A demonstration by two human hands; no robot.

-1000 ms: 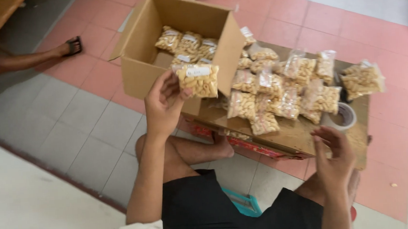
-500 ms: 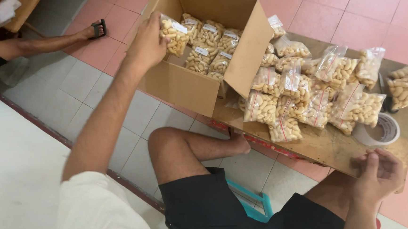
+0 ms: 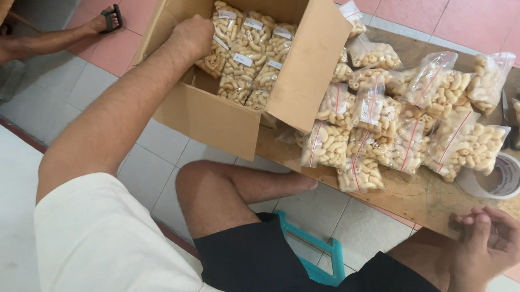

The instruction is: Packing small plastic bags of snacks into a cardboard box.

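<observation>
My left hand reaches into an open cardboard box and is curled over a clear bag of pale puffed snacks at the box's left side. Its fingertips are hidden. Rows of similar labelled bags fill the box. My right hand rests by my knee at the lower right, fingers loosely curled, with nothing in it. It is closest to a white tape roll.
A pile of several sealed snack bags lies on a low wooden board right of the box. A teal stool is under me. Another person's leg and sandal stretch across the tiled floor at upper left.
My left hand carried a snack bag from in front of the box down into it. The right hand dropped from the board's edge to my knee.
</observation>
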